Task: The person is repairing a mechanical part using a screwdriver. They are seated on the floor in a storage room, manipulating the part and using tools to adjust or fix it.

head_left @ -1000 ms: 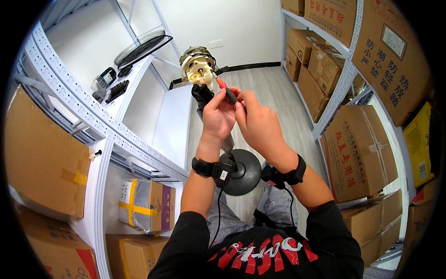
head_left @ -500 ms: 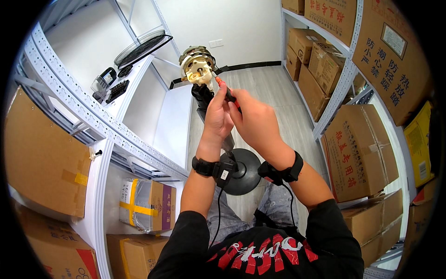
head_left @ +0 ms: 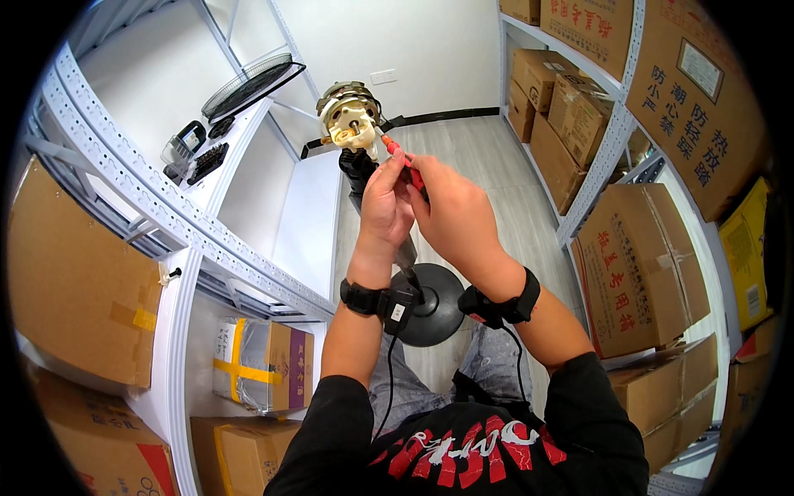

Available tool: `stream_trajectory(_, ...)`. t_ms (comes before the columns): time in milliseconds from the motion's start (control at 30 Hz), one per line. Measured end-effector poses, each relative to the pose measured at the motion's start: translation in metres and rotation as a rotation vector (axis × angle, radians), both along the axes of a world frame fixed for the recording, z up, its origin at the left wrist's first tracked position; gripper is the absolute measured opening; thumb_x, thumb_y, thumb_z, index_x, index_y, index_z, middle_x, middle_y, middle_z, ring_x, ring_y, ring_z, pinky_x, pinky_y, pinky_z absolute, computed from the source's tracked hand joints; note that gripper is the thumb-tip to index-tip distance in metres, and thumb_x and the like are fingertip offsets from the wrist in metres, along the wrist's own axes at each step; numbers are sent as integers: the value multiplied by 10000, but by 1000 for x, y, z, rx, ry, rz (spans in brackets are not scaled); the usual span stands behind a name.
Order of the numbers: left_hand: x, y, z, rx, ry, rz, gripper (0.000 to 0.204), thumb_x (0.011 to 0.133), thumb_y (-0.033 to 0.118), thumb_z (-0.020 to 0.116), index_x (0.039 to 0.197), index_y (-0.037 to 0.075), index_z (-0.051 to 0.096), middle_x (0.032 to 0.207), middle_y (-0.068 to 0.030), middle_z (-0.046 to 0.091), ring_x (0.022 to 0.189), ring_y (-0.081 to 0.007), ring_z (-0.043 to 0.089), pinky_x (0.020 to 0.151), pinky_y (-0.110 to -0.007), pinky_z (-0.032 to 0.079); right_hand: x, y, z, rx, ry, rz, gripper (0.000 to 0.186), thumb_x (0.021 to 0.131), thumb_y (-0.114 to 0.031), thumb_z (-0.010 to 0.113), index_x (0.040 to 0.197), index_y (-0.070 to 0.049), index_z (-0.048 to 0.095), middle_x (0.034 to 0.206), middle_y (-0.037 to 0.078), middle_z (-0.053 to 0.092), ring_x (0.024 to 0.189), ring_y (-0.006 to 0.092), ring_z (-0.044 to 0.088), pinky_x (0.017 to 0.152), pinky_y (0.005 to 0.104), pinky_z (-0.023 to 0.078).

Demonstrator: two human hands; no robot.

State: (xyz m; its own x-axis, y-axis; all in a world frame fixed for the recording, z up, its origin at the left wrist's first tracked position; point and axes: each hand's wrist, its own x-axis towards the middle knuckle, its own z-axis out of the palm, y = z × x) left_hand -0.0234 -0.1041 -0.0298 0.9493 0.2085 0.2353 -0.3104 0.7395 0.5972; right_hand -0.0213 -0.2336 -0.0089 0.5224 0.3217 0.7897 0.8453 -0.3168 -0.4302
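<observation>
White metal shelving point(head_left: 149, 207) runs along my left and stacked brown cardboard boxes point(head_left: 637, 273) fill the racks on my right. Ahead of me, the bare cream-and-copper fan motor point(head_left: 349, 116) sits atop its black stand, over the round black base point(head_left: 430, 302). My left hand point(head_left: 387, 202) and right hand point(head_left: 451, 211) are pressed together, both closed on the red-handled screwdriver point(head_left: 397, 153). Since a second ago its tip has risen to the motor's face, so I judge a screw is engaged.

Brown cardboard boxes point(head_left: 637, 273) on right shelves, taped boxes point(head_left: 265, 364) lower left
</observation>
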Motion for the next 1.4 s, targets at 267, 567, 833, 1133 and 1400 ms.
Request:
stream_trajectory(267, -2, 16, -10, -18, -5, -166, 221, 1048, 216, 509, 1221, 135, 621, 1055, -78, 683, 963, -182, 648, 896, -333, 519, -3, 7, -1, -125, -40, -128, 215, 921, -215, 646, 951, -37, 528, 637, 91, 626, 491, 276, 634, 439, 384, 501)
stream_trajectory(567, -3, 12, -8, -15, -21, -56, 273, 1031, 274, 540, 1039, 24, 649, 948, -84, 694, 872, -175, 664, 803, -300, 538, -7, 1, 3, -136, 93, -71, 274, 886, -205, 704, 1065, -42, 575, 741, 138, 657, 618, 331, 656, 529, 417, 505)
stream_trajectory(833, 3, 15, -12, 52, -28, -40, 218, 1037, 232, 557, 1238, 173, 615, 973, 24, 688, 899, -105, 656, 795, -302, 542, 1, 6, -1, 0, -91, -32, 268, 870, -143, 702, 1102, -77, 585, 780, 133, 649, 658, 325, 648, 561, 409, 504)
stream_trajectory(1133, -3, 16, -11, -8, -4, -41, 287, 1056, 302, 492, 1105, 59, 638, 1028, -60, 665, 966, -170, 625, 877, -326, 500, 0, 14, -1, -42, 41, -47, 182, 921, -190, 641, 995, -55, 544, 708, 127, 650, 591, 301, 655, 505, 399, 517)
stream_trajectory(1400, 2, 16, -9, -30, 12, 10, 269, 1038, 330, 545, 1036, 81, 649, 950, -19, 672, 853, -129, 629, 783, -296, 516, -1, 8, 4, -18, -140, -8, 231, 871, -172, 715, 1024, -46, 595, 760, 115, 639, 633, 317, 633, 544, 418, 489)
